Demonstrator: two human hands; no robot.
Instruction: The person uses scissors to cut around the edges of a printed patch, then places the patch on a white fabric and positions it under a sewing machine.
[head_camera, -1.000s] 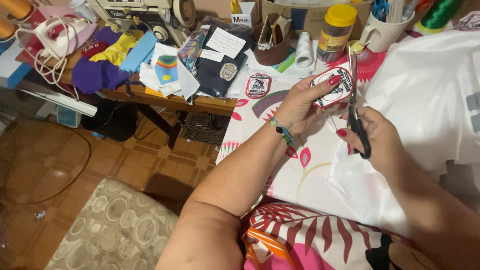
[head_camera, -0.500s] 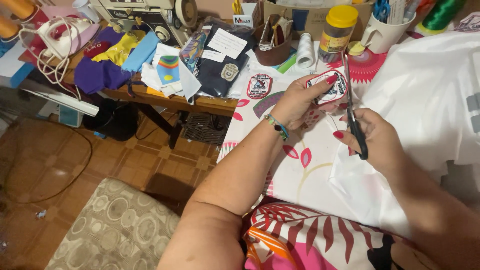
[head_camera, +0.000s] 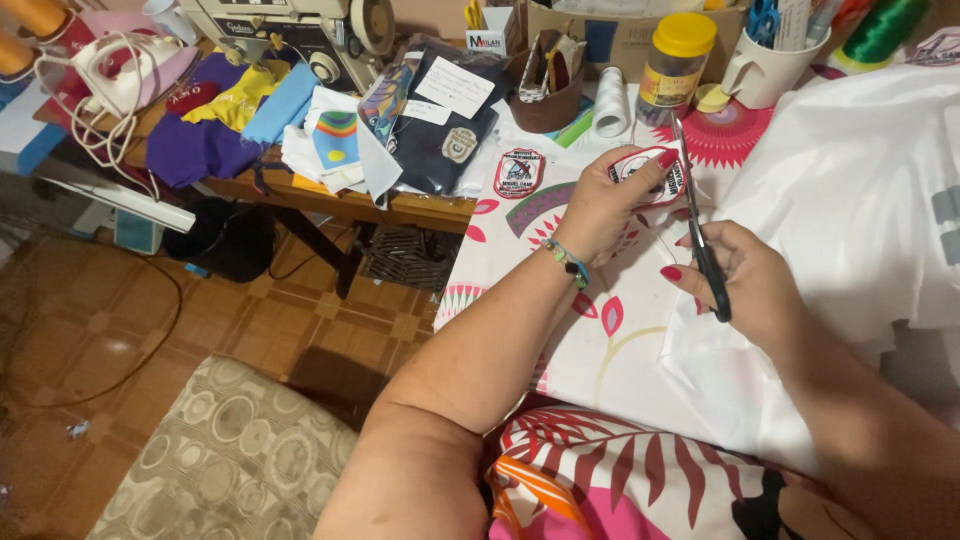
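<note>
My left hand (head_camera: 602, 205) pinches an embroidered patch (head_camera: 640, 165), white with a red border, just above a table covered in floral cloth (head_camera: 590, 340). My right hand (head_camera: 745, 280) grips black-handled scissors (head_camera: 697, 230); their blades point up and meet the patch's right edge. A second shield-shaped patch (head_camera: 519, 173) lies flat on the cloth to the left of my left hand. White fabric (head_camera: 860, 200) is bunched on the right, partly under my right forearm.
At the table's far edge stand a yellow-lidded jar (head_camera: 673, 62), a white thread spool (head_camera: 609, 102), a white mug (head_camera: 765, 70) and a brown holder (head_camera: 548, 95). A sewing machine (head_camera: 300, 35), folded clothes (head_camera: 250, 110) and an iron (head_camera: 120, 75) crowd the left table. Tiled floor and rug (head_camera: 220, 460) below.
The scissors' blades have tilted slightly along the patch's right edge. Both hands stay in about the same place, still holding the patch and the scissors.
</note>
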